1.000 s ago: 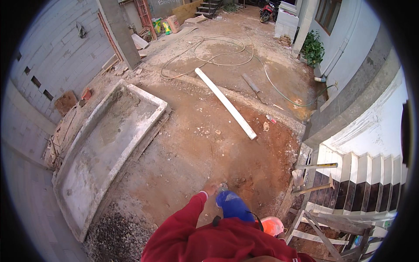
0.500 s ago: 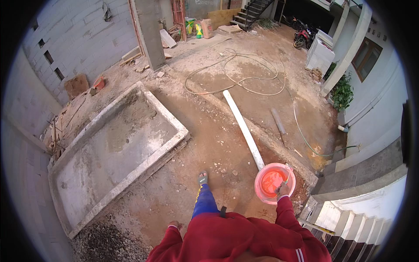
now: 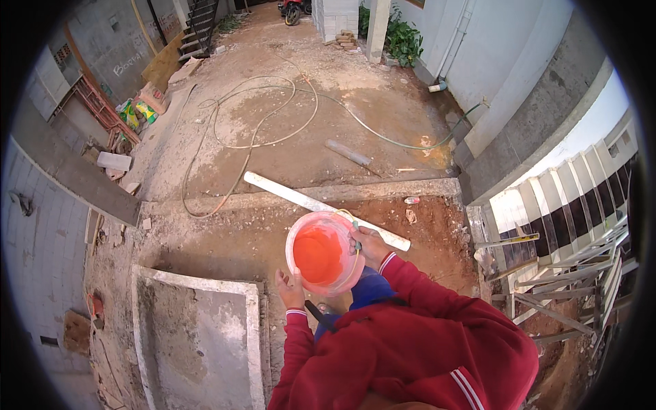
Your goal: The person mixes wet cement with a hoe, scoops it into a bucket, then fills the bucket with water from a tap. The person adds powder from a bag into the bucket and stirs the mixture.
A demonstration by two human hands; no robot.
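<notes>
An orange-red bucket (image 3: 318, 256) with a pale, smeared rim is held in front of my body, its mouth facing up toward me. My right hand (image 3: 370, 246) is closed at its right side, gripping the thin handle with its green grip. At the bucket's lower left edge is my left hand (image 3: 292, 290), fingers apart, the fingertips by the rim. Whether they press on it is hard to see. Behind the bucket a long white pipe (image 3: 273, 190) lies on the ground, partly hidden by it.
A shallow concrete mixing trough (image 3: 198, 281) lies at the lower left. Ahead, a looped hose (image 3: 266, 142) crosses the dirt, with a short grey pipe (image 3: 348, 153) beyond a low concrete ledge (image 3: 437, 188). Wooden trestles (image 3: 567, 294) and stairs (image 3: 581, 184) are on the right.
My view has turned to the right. The bucket has come up from low on my right to in front of my body, and my left hand has risen to its rim.
</notes>
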